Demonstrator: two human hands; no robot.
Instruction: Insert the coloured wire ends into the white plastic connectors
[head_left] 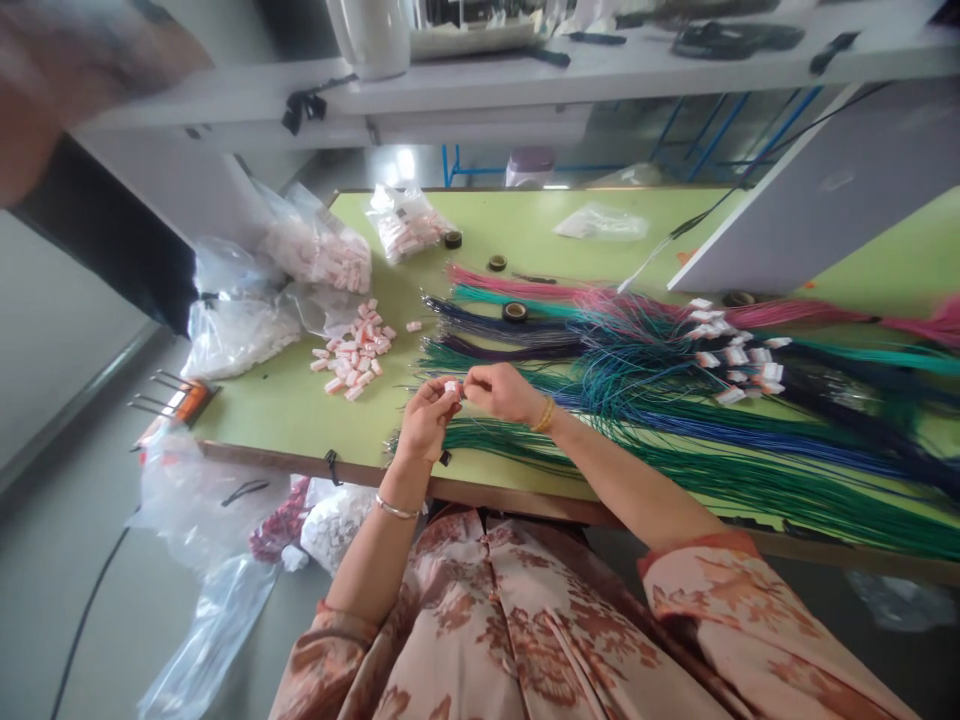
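Near the table's front edge, my left hand (426,420) pinches a small white and pink plastic connector (451,388). My right hand (504,393) is closed just beside it, thumb and fingertips pressed together at the connector's right side. What those fingertips hold is too small to make out, probably a thin wire end. Beneath and to the right of my hands lie long bundles of green wires (675,475), blue wires (660,428) and pink wires (525,285). A loose pile of similar connectors (352,355) lies to the left. Wired connectors (739,355) are gathered on the wires at right.
Bags of connectors (322,250) stand at the back left, another bag (409,225) beside them. Black tape rolls (515,311) lie among the wires. An orange pronged holder (187,400) sits at the left edge. A white shelf (480,75) spans above the green table (270,420).
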